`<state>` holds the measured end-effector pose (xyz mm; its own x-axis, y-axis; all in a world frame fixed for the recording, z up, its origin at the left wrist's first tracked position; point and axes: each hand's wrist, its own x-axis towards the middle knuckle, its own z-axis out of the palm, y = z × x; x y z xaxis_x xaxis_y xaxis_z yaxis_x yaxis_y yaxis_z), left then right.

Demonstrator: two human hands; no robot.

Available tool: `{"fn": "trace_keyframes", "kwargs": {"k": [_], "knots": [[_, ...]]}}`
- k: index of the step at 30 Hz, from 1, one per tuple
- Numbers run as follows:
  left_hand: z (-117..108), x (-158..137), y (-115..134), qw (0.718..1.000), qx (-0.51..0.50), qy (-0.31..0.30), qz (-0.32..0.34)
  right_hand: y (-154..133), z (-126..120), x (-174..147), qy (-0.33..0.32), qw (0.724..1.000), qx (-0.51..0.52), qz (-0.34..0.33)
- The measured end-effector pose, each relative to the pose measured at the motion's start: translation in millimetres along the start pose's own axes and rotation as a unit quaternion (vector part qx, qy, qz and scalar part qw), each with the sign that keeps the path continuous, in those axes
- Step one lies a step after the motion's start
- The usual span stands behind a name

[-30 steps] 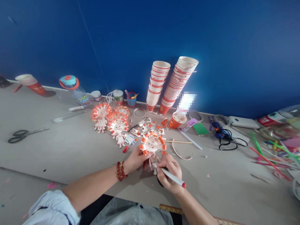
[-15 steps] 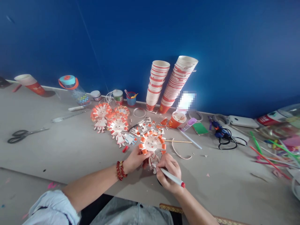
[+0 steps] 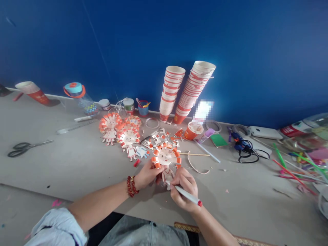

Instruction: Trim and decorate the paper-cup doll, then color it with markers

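Note:
A paper doll (image 3: 166, 158) with a smiling round face, curled orange-and-white strips around its head and a small dress stands in front of me. My left hand (image 3: 149, 175) is closed on its left side, thumb across the neck area. In my right hand (image 3: 186, 189) is a white marker (image 3: 188, 195) with a red end, its tip at the bottom of the doll's dress. A red marker cap (image 3: 137, 163) lies left of the doll. Similar paper dolls (image 3: 128, 139) lie farther left, beside a small blue paper figure (image 3: 141, 152).
Paper scraps (image 3: 164, 138) lie behind the doll, near an orange cup (image 3: 193, 130). Two tall paper cup stacks (image 3: 183, 99) lean by the blue wall. Scissors (image 3: 28, 147) are at left; a blue glue gun (image 3: 241, 143) and coloured sticks (image 3: 294, 167) at right.
The marker tip has shifted very slightly to the left along the dress hem. My left hand keeps its hold on the doll, and the other things stay put.

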<state>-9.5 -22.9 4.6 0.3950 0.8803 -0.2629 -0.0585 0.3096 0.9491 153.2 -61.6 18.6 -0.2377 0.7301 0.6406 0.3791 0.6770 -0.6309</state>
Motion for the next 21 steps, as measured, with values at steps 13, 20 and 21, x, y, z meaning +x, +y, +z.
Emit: {"fn": "trace_keyframes", "kwargs": {"k": [13,20,21], "knots": [[-5,3,-15,1.0,-0.009,-0.007,0.005,-2,-1,5,0.007,1.0,-0.014,-0.016],[-4,3,-12,0.999,-0.031,-0.008,0.009,-1,1,4,0.0,1.0,0.001,-0.027],[-4,3,-12,0.999,-0.029,-0.012,0.01,-1,1,5,-0.001,1.0,0.004,-0.03]]}}
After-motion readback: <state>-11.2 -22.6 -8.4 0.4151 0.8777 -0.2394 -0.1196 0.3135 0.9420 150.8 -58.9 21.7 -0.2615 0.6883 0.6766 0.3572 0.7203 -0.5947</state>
